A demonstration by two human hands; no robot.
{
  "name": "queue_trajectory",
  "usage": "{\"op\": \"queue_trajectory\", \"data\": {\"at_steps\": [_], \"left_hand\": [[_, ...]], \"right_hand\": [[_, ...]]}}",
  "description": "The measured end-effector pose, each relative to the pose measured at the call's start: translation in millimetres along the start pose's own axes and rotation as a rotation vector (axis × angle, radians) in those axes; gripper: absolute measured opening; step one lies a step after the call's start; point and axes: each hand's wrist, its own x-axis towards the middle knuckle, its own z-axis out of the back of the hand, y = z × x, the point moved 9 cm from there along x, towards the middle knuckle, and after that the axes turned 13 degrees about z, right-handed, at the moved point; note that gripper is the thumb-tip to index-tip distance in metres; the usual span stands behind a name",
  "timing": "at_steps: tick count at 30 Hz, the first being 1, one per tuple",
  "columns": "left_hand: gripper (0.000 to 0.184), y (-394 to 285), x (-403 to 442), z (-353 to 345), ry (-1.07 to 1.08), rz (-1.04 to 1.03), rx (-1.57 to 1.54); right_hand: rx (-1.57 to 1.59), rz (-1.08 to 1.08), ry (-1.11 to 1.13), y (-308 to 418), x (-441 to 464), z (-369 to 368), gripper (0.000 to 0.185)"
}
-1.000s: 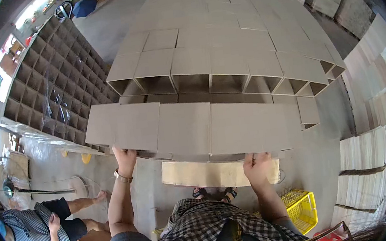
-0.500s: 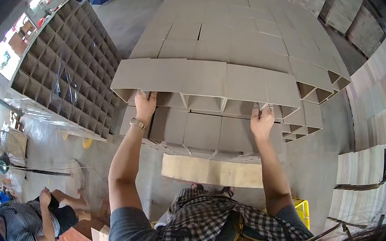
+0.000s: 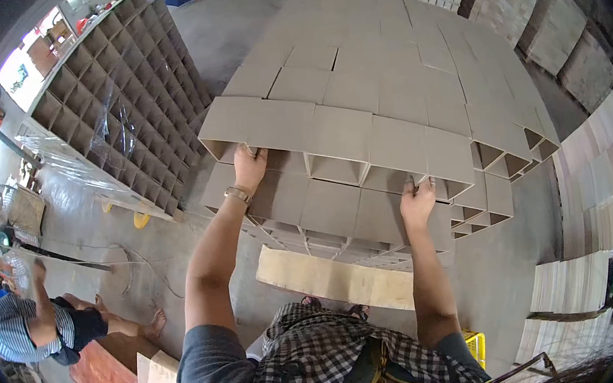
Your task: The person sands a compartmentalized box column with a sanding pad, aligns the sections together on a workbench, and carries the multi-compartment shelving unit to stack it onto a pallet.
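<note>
A row of joined open-fronted brownish-grey board boxes (image 3: pixel 338 133) lies on top of a large stack of similar boxes (image 3: pixel 381 47). Its front overhangs the layer below. My left hand (image 3: pixel 250 169) is closed on the row's lower front edge near the left end, its fingertips partly inside an opening. Toward the right end, my right hand (image 3: pixel 418 203) grips a divider or lower edge in the same way. The exact finger contact inside is partly hidden.
A pale wooden block (image 3: pixel 335 277) lies at the stack's foot, before my feet. A tall compartment rack (image 3: pixel 118 99) with plastic film stands left. Board piles (image 3: pixel 600 181) line the right. A person in a striped shirt (image 3: pixel 23 328) sits lower left. A yellow crate (image 3: pixel 476 348) is beside me.
My view has shifted slightly, so the stack and rack appear farther right. Both hands stay on the box row. The person at left has changed posture, with an arm now raised.
</note>
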Motion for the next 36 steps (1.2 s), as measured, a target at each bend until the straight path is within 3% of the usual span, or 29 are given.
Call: {"op": "queue_trajectory", "data": {"at_steps": [8, 17, 20, 30, 36], "left_hand": [[0.018, 19, -1, -15, -0.009, 0.099, 0.114], [0.022, 2, -5, -12, 0.016, -0.03, 0.114], [0.022, 3, -3, -11, 0.046, 0.07, 0.107], [0.024, 2, -6, -6, 0.009, 0.032, 0.056], [0.025, 10, -4, -8, -0.023, 0.028, 0.037]], "right_hand": [[-0.014, 0.01, -0.032, -8, -5, 5, 0.021], [0.059, -0.114, -0.043, -23, -10, -3, 0.021], [0.06, -0.077, -0.106, -16, -7, 0, 0.022], [-0.1, -0.107, -0.053, -9, -7, 0, 0.028], [-0.034, -0.109, -0.092, -6, -5, 5, 0.03]]}}
